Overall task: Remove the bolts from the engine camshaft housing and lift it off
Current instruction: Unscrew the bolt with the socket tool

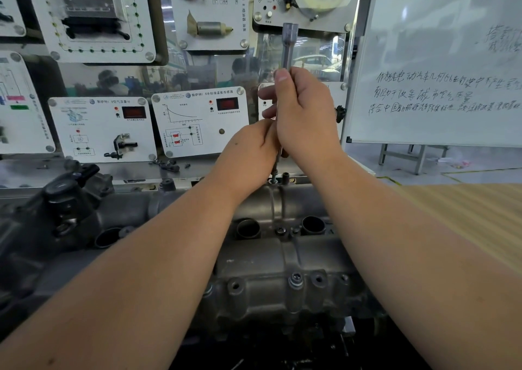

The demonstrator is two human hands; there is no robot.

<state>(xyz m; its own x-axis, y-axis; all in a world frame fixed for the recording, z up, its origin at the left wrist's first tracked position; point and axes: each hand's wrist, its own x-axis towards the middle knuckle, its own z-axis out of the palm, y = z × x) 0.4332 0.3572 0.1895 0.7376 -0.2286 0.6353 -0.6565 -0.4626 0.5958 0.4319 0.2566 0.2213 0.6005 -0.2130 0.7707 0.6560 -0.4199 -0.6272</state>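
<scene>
One camshaft housing (271, 262) is lying on the engine at centre. At its far edge, a long socket driver (284, 92) is standing upright on a bolt (274, 178). Right hand (303, 115) is wrapping curled fingers round the shaft; left hand (251, 146) is pinching it lower down.

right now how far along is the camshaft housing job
Early to midway. Some near-edge bolt holes look empty, so those bolts seem out. Both hands, left hand and right hand, hold the long driver upright on a far-edge bolt. One near bolt remains, and the housing still sits unlifted.
</scene>
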